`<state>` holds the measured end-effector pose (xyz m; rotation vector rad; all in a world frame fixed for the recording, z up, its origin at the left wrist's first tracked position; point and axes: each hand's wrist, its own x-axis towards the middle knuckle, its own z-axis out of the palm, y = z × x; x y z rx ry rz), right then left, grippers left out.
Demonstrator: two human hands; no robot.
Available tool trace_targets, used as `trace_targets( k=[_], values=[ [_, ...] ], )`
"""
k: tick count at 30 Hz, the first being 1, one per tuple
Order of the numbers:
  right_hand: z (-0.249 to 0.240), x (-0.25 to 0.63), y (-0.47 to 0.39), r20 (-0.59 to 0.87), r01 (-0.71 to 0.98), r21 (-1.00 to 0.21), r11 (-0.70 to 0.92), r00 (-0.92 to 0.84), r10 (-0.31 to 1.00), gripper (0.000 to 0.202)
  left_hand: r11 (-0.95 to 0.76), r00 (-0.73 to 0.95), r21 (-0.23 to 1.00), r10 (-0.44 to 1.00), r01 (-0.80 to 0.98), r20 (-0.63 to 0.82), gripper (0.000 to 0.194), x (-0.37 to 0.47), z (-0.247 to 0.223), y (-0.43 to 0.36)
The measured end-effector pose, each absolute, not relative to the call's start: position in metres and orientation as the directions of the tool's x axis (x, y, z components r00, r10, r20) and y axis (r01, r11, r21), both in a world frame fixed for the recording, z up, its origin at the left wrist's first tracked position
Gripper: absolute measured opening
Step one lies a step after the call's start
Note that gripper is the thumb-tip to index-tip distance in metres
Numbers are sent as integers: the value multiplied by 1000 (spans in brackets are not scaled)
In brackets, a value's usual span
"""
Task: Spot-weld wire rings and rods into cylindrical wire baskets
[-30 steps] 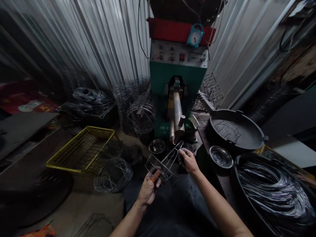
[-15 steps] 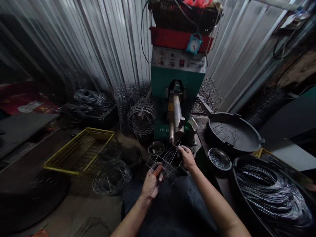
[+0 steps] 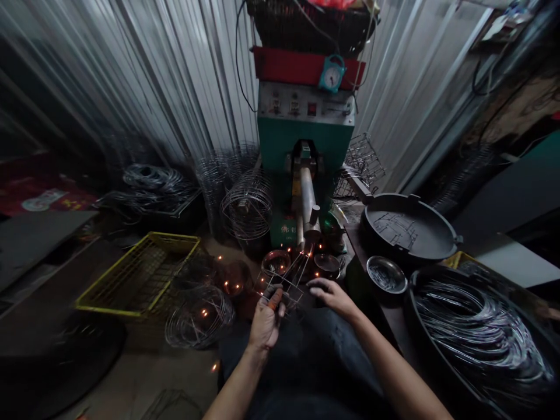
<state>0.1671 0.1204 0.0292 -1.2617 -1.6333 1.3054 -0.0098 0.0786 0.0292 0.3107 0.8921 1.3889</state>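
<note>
My left hand (image 3: 266,321), with an orange wrap on one finger, is closed on a small wire frame (image 3: 292,286) of crossed thin rods. The frame's far end meets the electrode tips of a green spot welder (image 3: 308,216), where orange sparks are flying. To the right of the frame, my right hand (image 3: 335,298) is apart from it, its fingers loosely stretched out and nothing visible in them. Just beyond the frame sits a small metal bowl (image 3: 276,262), and a second bowl (image 3: 327,265) stands right of the electrodes.
Round wire baskets (image 3: 199,315) and a yellow crate (image 3: 140,274) lie to the left. On the right are a large black pan (image 3: 411,224) holding wire pieces, a steel bowl (image 3: 387,274) of small parts, and a tub of coiled wire (image 3: 481,332).
Sparks have burst out around the electrodes. My right hand has let go of the wire at the frame's far end and drawn back towards me. My left hand still holds the frame.
</note>
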Motion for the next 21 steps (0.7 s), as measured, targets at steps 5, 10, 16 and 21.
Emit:
trace_targets(
  k=[5,10,16,21],
  values=[
    [21,165,98,38,336,-931,144,-303,952,17,200,-73,656,929,-727,-364,35,-10,27,80],
    [18,158,105,125,324,-923,207,-257,958,13,181,-76,623,929,-761,-363,37,-10,33,84],
    [15,152,103,119,309,-932,190,-236,965,15,161,-89,670,942,-725,-322,34,-14,32,89],
    [16,158,110,161,331,-916,226,-212,964,16,161,-71,667,949,-728,-307,31,-7,33,101]
  ],
)
